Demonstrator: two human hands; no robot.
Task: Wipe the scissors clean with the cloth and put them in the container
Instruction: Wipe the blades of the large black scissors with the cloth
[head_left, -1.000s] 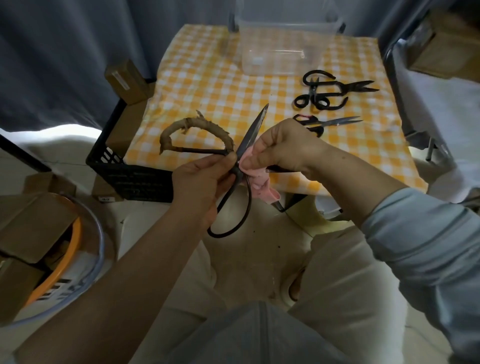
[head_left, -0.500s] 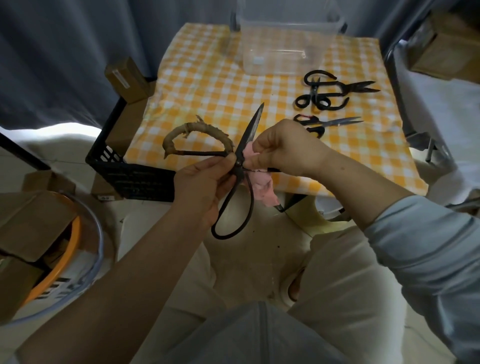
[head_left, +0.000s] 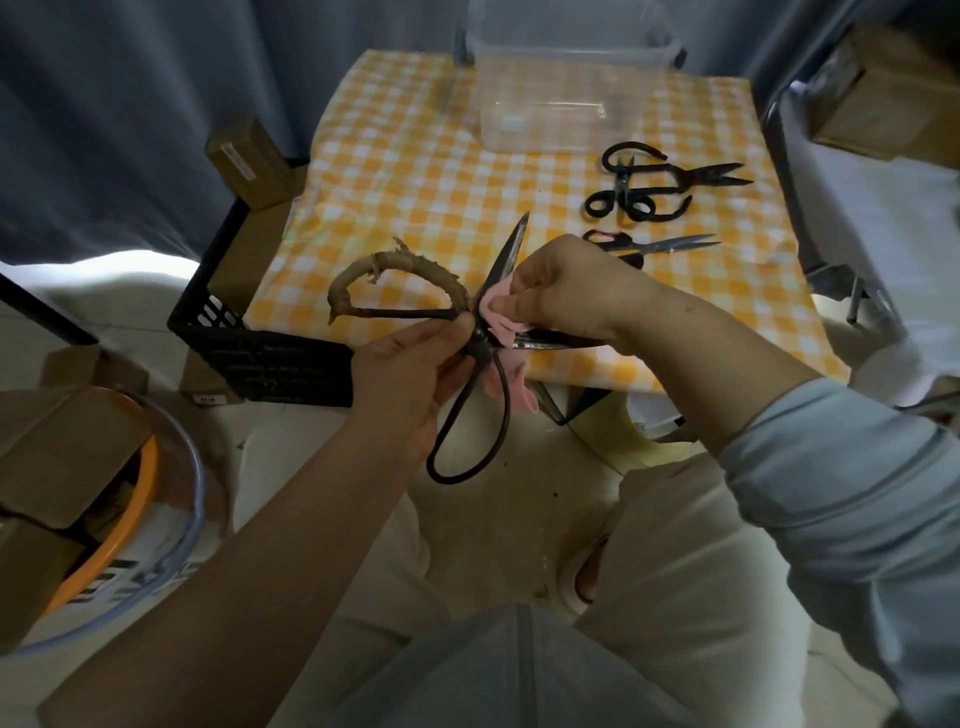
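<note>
Very little shifts in this last second, and that tells its own story: the wiping goes on. The left hand (head_left: 415, 374) keeps its grip on the big black scissors (head_left: 508, 252) right at the pivot, fingers curled round the joint, and holds them in the air over the near edge of the tabletop (head_left: 415, 182), about midway along it. The scissors stand spread open. One blade points up and away, and it has tipped a touch more upright than a second ago; the other runs off to the right under the right hand (head_left: 571, 291). The cord-wrapped handle lies out to the left and the bare loop hangs down toward the lap.

The right hand pinches the pink cloth (head_left: 498, 317) between thumb and fingers. A second ago more of the cloth trailed loose below the hand; now it is bunched tighter into the angle between the two blades, hard by the pivot. I take that as the rubbing working into the joint, not finishing.

The clear container (head_left: 561, 104) sits at the far edge of the tabletop, well apart from these scissors, and looks empty from here. Two black pairs (head_left: 654, 182) and a slimmer pair (head_left: 660, 245) lie toward the right edge, so plenty appears left to do.
</note>
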